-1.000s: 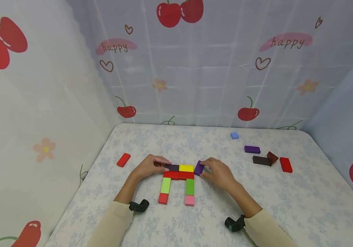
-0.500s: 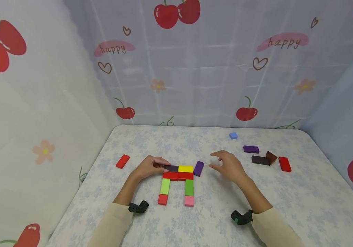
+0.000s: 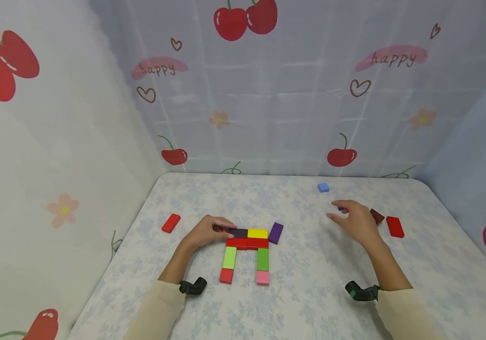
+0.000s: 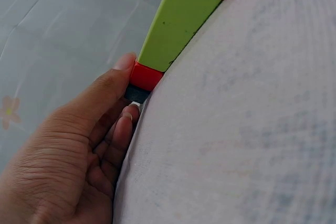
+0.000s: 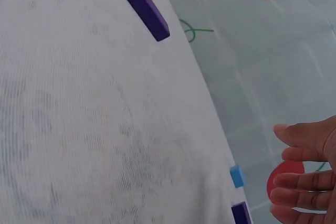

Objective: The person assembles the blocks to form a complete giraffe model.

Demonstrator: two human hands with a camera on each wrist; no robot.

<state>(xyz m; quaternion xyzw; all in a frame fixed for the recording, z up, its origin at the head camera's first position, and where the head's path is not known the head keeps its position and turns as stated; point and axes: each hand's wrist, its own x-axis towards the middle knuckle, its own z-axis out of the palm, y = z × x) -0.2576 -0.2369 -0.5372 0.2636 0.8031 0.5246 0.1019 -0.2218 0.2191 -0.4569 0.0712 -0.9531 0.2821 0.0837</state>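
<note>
Curtained booth (image 3: 77, 146), cherry-print drapes (image 3: 268, 108), patterned tabletop (image 3: 302, 293)

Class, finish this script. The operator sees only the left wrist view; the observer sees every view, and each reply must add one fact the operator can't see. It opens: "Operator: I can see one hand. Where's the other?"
Observer: The right hand is out over the right side of the table.
Operator: Is it holding anything?
Observer: No, the right wrist view shows nothing between its thumb and fingers.
Operator: My left hand is at the black block. What's at that block's other end?
Observer: A yellow block, in line with it, with a slanted purple block beyond.
</note>
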